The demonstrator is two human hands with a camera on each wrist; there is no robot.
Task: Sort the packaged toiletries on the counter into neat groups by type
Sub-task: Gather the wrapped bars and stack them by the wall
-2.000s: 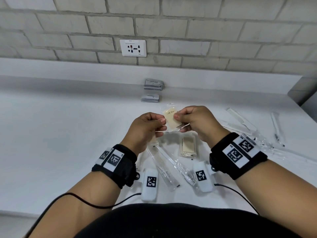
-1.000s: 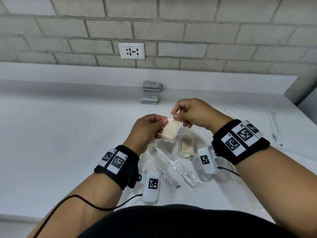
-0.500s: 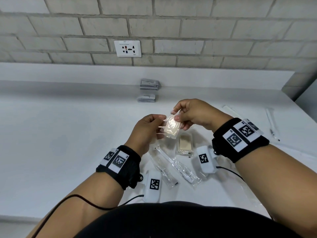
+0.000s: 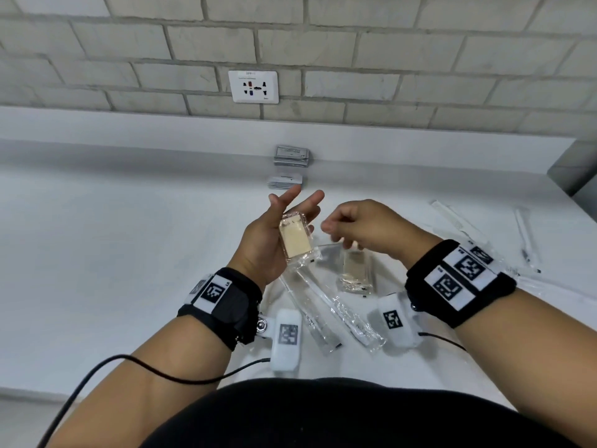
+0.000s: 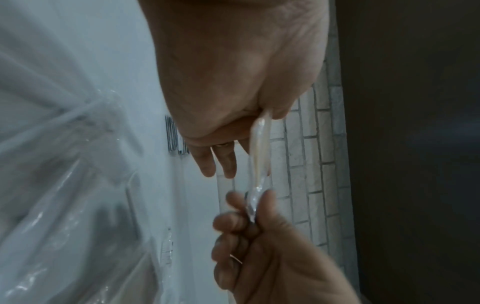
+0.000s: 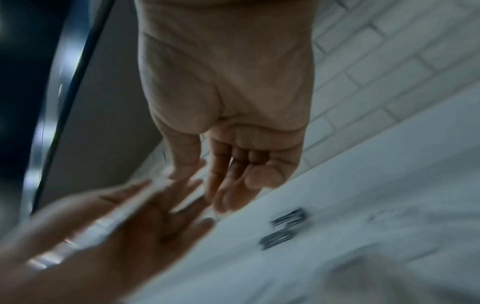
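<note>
A cream soap bar in a clear wrapper lies on my left hand, which is turned palm up above the counter with its fingers straight. My right hand hovers just right of it with curled fingers. In the left wrist view the right thumb and fingers pinch the far end of the soap wrapper. The right wrist view is blurred. A second wrapped soap bar lies on the white counter under my right hand.
Two wrapped toothbrush packets lie side by side near the front edge. Two small stacks of grey sachets sit by the back wall. Wrapped combs and thin packets lie at the right. A wall socket is above.
My left hand has turned palm up and straightened its fingers, so the soap packet that both hands pinched now lies flat on the palm. My right hand has shifted slightly right.
</note>
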